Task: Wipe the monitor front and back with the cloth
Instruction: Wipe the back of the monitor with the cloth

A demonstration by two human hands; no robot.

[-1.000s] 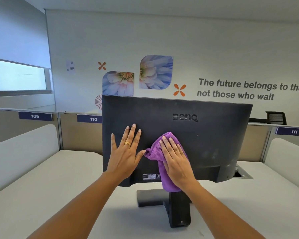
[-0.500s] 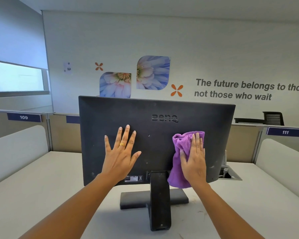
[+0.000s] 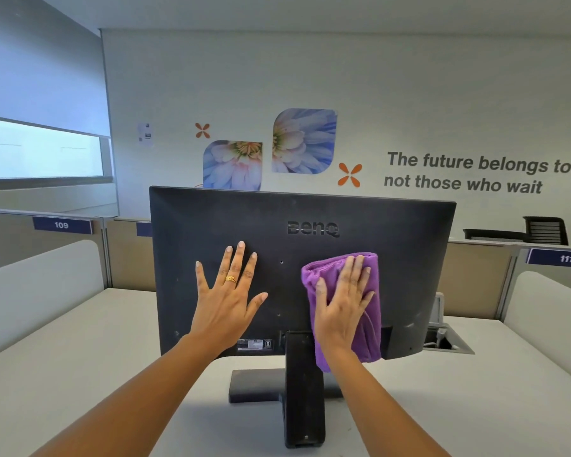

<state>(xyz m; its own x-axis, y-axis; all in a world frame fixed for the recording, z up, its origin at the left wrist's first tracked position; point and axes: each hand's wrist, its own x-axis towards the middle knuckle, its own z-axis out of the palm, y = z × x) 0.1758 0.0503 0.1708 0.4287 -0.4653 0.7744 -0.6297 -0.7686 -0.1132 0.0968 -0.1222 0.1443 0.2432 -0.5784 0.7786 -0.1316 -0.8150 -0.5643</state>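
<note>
Over the last second the cloth (image 3: 370, 324) has travelled with the right grip (image 3: 340, 308) from the middle of the panel, above the stand neck, across to the right of it, while the left grip (image 3: 226, 305) has kept its place on the panel. The monitor (image 3: 409, 258) stands on the pale counter (image 3: 80, 374) with its black back toward the camera and the raised brand logo (image 3: 313, 229) near its top centre. The purple cloth is folded into an upright pad lying against the back panel, just right of the stand (image 3: 305, 390); its lower end hangs past the bottom edge of the monitor and overlaps the neck of the stand. The right grip lies flat on the cloth with fingers straight and pointing up and the thumb out to the left, pressing it to the panel rather than curling round it. The left grip is released too: its palm and spread fingers rest flat on the left half of the panel, with a gold ring (image 3: 230, 279) on one finger. A small label sticker (image 3: 254, 344) sits at the panel's lower edge between the two wrists. To the right, on the far side of the monitor, is an open cable hatch (image 3: 449, 341) in the counter. Low partitions on the far side carry number tags 109 (image 3: 61, 224) and 111 (image 3: 566, 258). The far wall bears flower decals (image 3: 304, 141) and a printed slogan (image 3: 465, 174), with a dark chair (image 3: 546, 230) at far right and a window (image 3: 43, 150) at left.
</note>
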